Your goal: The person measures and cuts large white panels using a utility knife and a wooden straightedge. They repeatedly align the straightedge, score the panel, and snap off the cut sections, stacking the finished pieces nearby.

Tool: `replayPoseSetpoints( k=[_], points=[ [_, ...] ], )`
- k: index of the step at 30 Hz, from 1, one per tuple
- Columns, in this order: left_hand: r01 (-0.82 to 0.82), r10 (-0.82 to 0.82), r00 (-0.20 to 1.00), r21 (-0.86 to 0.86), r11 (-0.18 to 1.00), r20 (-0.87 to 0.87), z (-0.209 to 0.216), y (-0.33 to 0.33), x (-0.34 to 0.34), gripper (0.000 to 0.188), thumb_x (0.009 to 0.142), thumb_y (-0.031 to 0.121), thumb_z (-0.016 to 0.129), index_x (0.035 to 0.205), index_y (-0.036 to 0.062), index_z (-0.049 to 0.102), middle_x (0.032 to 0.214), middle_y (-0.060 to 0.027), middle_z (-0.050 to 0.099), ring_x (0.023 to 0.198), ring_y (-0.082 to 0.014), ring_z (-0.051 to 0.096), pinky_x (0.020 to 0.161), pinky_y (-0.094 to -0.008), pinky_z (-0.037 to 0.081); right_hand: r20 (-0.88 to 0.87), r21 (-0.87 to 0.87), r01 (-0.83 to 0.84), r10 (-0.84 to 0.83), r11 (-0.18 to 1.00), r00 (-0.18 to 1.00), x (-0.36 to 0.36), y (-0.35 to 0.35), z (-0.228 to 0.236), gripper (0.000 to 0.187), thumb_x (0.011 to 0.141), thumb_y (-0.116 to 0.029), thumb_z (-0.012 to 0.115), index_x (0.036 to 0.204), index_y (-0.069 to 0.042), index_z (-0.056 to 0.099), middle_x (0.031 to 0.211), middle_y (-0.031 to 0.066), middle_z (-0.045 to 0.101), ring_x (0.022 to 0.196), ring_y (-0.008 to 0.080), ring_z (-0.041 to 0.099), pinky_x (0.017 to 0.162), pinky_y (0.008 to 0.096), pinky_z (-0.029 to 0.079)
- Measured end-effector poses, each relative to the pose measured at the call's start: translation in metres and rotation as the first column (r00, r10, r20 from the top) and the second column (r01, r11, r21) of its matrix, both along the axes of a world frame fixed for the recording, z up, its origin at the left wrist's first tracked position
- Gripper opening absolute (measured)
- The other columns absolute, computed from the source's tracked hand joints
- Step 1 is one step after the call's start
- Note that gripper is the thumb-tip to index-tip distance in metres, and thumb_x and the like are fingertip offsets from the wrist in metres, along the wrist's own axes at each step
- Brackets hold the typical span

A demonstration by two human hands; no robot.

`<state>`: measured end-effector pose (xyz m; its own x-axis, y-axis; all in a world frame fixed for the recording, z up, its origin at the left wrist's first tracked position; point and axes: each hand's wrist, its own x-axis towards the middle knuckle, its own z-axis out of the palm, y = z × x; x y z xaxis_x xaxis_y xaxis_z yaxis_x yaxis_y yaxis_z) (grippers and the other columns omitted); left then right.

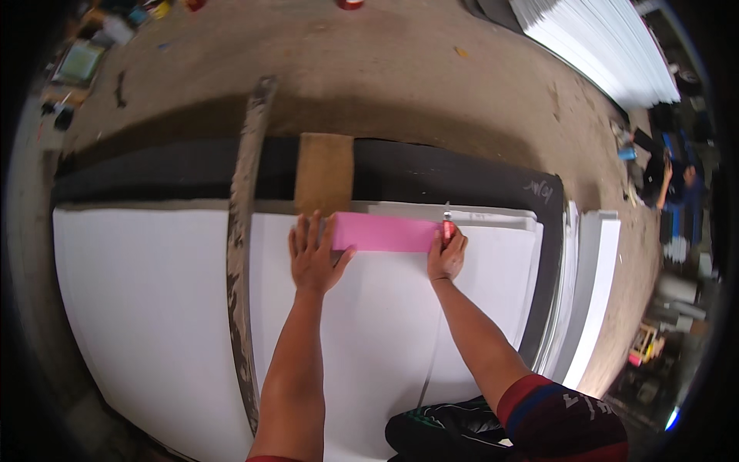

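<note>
A pink rectangular strip [385, 232] lies flat near the far edge of a large white sheet [362, 323]. My left hand [312, 250] rests on the sheet with its fingers spread, the thumb side touching the strip's left end. At the strip's right end my right hand [449, 254] is closed around a red utility knife [448, 229], its metal tip pointing away from me. Part of the knife's handle is hidden by my fingers. Just beyond my left hand lies a brown board piece [325, 171].
A long, worn straight bar [245, 231] crosses the white sheets left of my left arm. Under them is a black board [454, 171]. More white sheets [593, 269] stand at the right, with a large white stack [600, 46] at the far right. A person [677, 185] is at the right edge.
</note>
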<state>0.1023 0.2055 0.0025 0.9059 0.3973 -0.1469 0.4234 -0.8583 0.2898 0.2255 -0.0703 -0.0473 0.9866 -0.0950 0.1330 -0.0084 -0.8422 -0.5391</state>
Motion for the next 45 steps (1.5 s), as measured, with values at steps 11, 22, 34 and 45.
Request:
replayPoseSetpoints(
  k=[11, 22, 34, 45],
  points=[
    [0.089, -0.089, 0.996, 0.040, 0.995, 0.021, -0.006, 0.007, -0.002, 0.086, 0.092, 0.072, 0.068, 0.165, 0.0389, 0.039, 0.176, -0.0060, 0.024, 0.164, -0.0374, 0.015, 0.132, -0.0596, 0.011, -0.095, 0.106, 0.067, -0.057, 0.992, 0.994, -0.003, -0.008, -0.001, 0.034, 0.103, -0.034, 0.071, 0.105, -0.002, 0.060, 0.094, 0.0129, 0.057, 0.079, 0.0296, 0.057, 0.071, 0.0433, 0.048],
    [0.147, -0.147, 0.989, 0.078, 0.986, -0.010, -0.012, 0.008, -0.003, 0.087, 0.094, 0.069, 0.065, 0.165, 0.0284, 0.037, 0.173, -0.0163, 0.025, 0.160, -0.0476, 0.016, 0.127, -0.0664, 0.015, -0.032, 0.069, 0.034, -0.032, 0.997, 0.999, -0.001, -0.004, 0.002, 0.028, 0.102, -0.029, 0.072, 0.099, -0.005, 0.058, 0.088, 0.0128, 0.055, 0.069, 0.0313, 0.054, 0.062, 0.0438, 0.044],
    [0.158, -0.155, 0.986, 0.067, 0.985, -0.055, -0.016, 0.009, -0.007, 0.083, 0.095, 0.074, 0.060, 0.162, 0.0280, 0.044, 0.174, -0.0177, 0.024, 0.161, -0.0470, 0.014, 0.126, -0.0665, 0.012, -0.035, 0.101, 0.069, -0.066, 0.993, 0.997, -0.001, -0.003, 0.003, 0.023, 0.102, -0.024, 0.072, 0.105, -0.003, 0.062, 0.092, 0.0135, 0.059, 0.073, 0.0324, 0.058, 0.065, 0.0421, 0.048],
    [0.212, -0.213, 0.977, 0.118, 0.970, -0.001, -0.024, 0.010, -0.012, 0.076, 0.106, 0.071, 0.036, 0.162, 0.0192, 0.040, 0.170, -0.0274, 0.029, 0.158, -0.0522, 0.019, 0.123, -0.0680, 0.016, -0.072, 0.120, 0.030, -0.021, 0.992, 0.997, 0.003, -0.006, 0.013, 0.026, 0.089, -0.013, 0.075, 0.114, -0.008, 0.068, 0.109, 0.0122, 0.071, 0.091, 0.0347, 0.072, 0.074, 0.0430, 0.058]
  ],
)
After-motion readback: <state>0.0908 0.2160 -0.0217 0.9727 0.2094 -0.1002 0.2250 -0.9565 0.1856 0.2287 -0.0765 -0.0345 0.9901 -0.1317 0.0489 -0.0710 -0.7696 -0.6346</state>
